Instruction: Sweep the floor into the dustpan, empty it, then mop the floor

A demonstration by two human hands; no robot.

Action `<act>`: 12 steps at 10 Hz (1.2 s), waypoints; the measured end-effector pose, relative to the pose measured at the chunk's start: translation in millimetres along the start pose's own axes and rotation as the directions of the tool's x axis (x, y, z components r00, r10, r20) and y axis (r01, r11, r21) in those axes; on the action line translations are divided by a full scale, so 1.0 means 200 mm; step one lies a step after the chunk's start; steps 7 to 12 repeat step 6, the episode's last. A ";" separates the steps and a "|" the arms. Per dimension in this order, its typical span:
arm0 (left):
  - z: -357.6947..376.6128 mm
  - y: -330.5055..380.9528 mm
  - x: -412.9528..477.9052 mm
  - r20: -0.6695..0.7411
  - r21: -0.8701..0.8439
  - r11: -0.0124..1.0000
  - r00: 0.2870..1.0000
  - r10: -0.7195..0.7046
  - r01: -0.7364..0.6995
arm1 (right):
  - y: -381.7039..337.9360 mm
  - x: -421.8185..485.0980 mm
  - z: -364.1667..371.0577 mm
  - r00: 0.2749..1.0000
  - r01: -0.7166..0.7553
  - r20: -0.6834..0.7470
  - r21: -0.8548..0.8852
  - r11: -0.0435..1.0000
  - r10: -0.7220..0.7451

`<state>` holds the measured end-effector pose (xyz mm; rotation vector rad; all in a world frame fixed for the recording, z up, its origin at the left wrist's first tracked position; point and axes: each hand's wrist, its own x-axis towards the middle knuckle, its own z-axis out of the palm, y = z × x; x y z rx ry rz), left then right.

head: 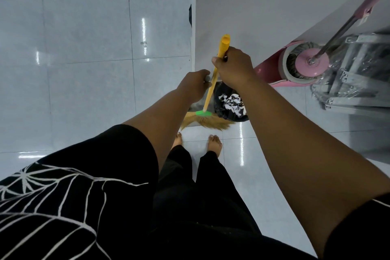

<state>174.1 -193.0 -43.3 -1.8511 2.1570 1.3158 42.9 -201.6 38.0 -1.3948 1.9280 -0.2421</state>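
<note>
My right hand grips the top of the yellow broom handle. The straw broom head with its green collar rests on the tiled floor just ahead of my bare feet. My left hand holds a grey handle end, which seems to belong to the dustpan; the rest of it is hidden behind my forearm. A black bin lined with a bag and holding torn white paper scraps stands against the wall, right of the broom head.
A pink spin-mop bucket with the mop head and metal pole stands right of the bin by the wall. A folded metal ladder in plastic wrap lies further right. A white wall corner rises ahead. Glossy tiled floor stretches to the left.
</note>
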 end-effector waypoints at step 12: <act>-0.07 0.14 -0.09 -0.058 0.052 0.998 0.998 -0.017 0.020 | 0.06 -0.10 -0.01 0.993 -0.116 -0.026 0.098 0.988 0.119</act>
